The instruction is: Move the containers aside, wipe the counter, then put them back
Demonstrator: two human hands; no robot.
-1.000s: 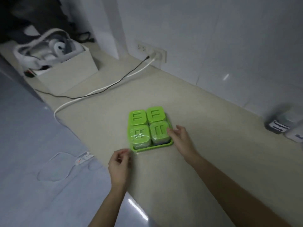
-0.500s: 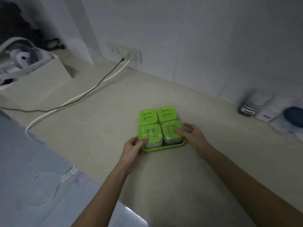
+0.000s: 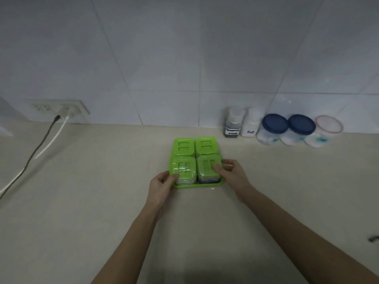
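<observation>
White wall tiles rise behind a beige worktop [image 3: 82, 201]. Near its middle is a green tray [image 3: 196, 185] carrying four green-lidded containers [image 3: 205, 145] in a two-by-two block. The left hand [image 3: 162, 187] clasps the tray's near left corner, thumb on the near-left lid. The right hand [image 3: 231, 175] clasps the right edge, thumb on the near-right lid, so each grip is grasping the tray. Against the wall to the right stand a dark bottle [image 3: 232, 125], a white bottle [image 3: 251, 125] labelled Salt, two blue-lidded jars [image 3: 274, 128] and a clear-lidded jar [image 3: 328, 128]. At far left, two cables [image 3: 41, 144] run from a wall socket [image 3: 59, 107]
</observation>
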